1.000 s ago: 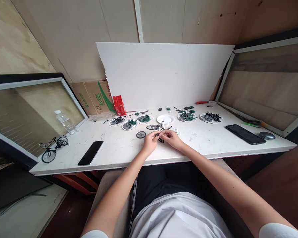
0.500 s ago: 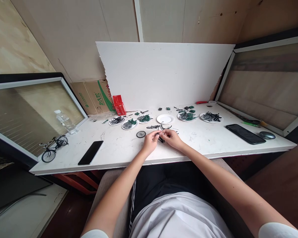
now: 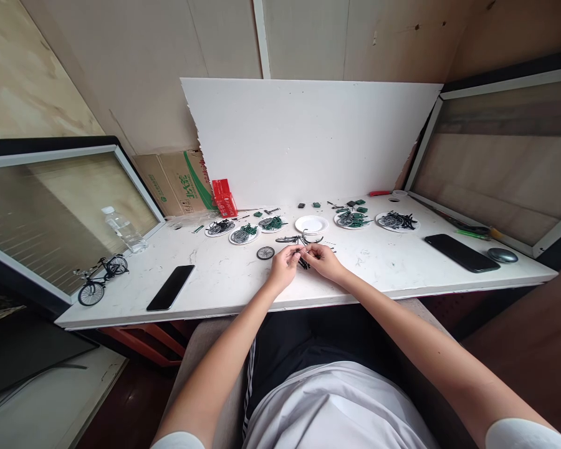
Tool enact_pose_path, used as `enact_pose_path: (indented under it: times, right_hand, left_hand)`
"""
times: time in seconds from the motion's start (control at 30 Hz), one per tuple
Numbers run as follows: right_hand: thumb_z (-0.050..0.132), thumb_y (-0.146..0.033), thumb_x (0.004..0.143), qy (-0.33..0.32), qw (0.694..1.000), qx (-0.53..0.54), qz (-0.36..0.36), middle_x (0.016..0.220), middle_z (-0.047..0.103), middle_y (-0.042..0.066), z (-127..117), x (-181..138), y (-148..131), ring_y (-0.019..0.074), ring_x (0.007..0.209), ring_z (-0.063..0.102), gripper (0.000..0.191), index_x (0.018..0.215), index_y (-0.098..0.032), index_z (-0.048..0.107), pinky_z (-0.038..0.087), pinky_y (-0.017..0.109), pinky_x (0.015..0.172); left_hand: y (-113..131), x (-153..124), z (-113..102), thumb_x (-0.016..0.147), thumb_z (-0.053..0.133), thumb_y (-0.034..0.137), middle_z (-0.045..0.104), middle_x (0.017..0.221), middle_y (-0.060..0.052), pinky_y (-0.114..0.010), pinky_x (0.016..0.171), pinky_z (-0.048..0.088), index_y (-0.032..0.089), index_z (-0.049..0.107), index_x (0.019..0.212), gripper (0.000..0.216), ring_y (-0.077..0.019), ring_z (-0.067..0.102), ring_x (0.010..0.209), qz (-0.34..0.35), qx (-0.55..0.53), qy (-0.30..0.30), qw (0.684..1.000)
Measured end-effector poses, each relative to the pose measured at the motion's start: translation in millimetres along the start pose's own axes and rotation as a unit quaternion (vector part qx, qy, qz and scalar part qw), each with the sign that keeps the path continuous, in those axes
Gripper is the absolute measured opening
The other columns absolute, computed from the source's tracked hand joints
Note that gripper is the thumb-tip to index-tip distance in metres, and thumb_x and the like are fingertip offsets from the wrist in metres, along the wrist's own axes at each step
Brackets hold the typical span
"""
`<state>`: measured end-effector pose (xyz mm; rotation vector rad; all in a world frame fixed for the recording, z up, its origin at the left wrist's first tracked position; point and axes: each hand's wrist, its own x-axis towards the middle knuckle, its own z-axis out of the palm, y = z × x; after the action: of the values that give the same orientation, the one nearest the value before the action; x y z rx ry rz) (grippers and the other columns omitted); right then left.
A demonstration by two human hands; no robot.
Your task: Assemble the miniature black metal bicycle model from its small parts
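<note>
My left hand (image 3: 283, 266) and my right hand (image 3: 324, 260) meet over the white table (image 3: 224, 284), fingers pinched together on a small black model bicycle part (image 3: 303, 261) held between them. A loose small wheel (image 3: 265, 252) lies just left of my left hand. Behind my hands lie more black frame pieces (image 3: 293, 239) and an empty white paper plate (image 3: 311, 224).
Paper plates of green and black parts (image 3: 244, 234) (image 3: 397, 221) line the back. A finished model bicycle (image 3: 99, 280) and a water bottle (image 3: 123, 230) stand at the left. One black phone (image 3: 171, 287) lies left, another (image 3: 461, 252) right, beside a mouse (image 3: 502, 255). A red box (image 3: 225, 197) stands behind.
</note>
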<state>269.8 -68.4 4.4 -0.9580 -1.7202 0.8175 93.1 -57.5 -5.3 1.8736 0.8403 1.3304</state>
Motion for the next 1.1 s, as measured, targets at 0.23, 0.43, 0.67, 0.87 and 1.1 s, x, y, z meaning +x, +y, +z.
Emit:
enact_pose_path:
  times: [0.23,0.43,0.67,0.87,1.1]
  right_hand:
    - [0.057,-0.066,0.091,-0.006,1.0,-0.006,-0.001,0.062,0.042,-0.004,0.2,0.1,0.1,0.0129,0.058,0.035,0.048,0.083,-0.019,0.062,0.028,0.027,0.056]
    - [0.056,-0.069,0.09,-0.003,1.0,-0.015,0.0,0.061,0.04,-0.004,0.0,-0.2,-2.2,0.0132,0.057,0.035,0.05,0.082,-0.02,0.062,0.028,0.027,0.055]
    - [0.057,-0.068,0.09,-0.005,1.0,-0.007,0.0,0.062,0.04,-0.004,0.4,-0.1,-0.5,0.0131,0.057,0.035,0.049,0.081,-0.02,0.06,0.028,0.027,0.056]
    - [0.059,-0.067,0.09,0.007,1.0,-0.004,0.005,0.06,0.039,-0.005,0.2,-0.6,-1.2,0.0129,0.056,0.033,0.048,0.083,-0.02,0.062,0.027,0.028,0.055]
    - [0.059,-0.065,0.089,0.006,1.0,-0.006,0.003,0.061,0.042,-0.004,0.1,0.0,0.5,0.0133,0.057,0.036,0.045,0.085,-0.02,0.063,0.029,0.027,0.055]
  left_hand:
    - [-0.7,1.6,0.8,0.097,0.058,0.023,0.074,0.121,-0.014,-0.044,0.105,0.055,0.017,0.07,0.115,0.022,-0.0246,0.071,0.115,-0.006,-0.002,0.006,1.0]
    - [-0.2,2.2,1.0,0.097,0.056,0.021,0.075,0.119,-0.014,-0.044,0.105,0.056,0.017,0.07,0.114,0.022,-0.0244,0.071,0.114,0.0,0.0,0.007,1.0]
    - [-1.2,1.3,0.6,0.097,0.057,0.022,0.075,0.12,-0.014,-0.043,0.105,0.056,0.017,0.069,0.116,0.022,-0.0248,0.071,0.115,0.005,0.01,0.004,1.0]
    - [2.2,-1.9,0.8,0.099,0.056,0.024,0.074,0.125,-0.014,-0.042,0.105,0.057,0.018,0.068,0.122,0.027,-0.0255,0.071,0.118,0.024,0.046,-0.001,0.999]
    - [8.6,-2.2,2.8,0.093,0.059,0.017,0.075,0.121,-0.013,-0.039,0.098,0.061,0.018,0.069,0.117,0.026,-0.0239,0.074,0.109,0.023,0.042,0.019,0.999]
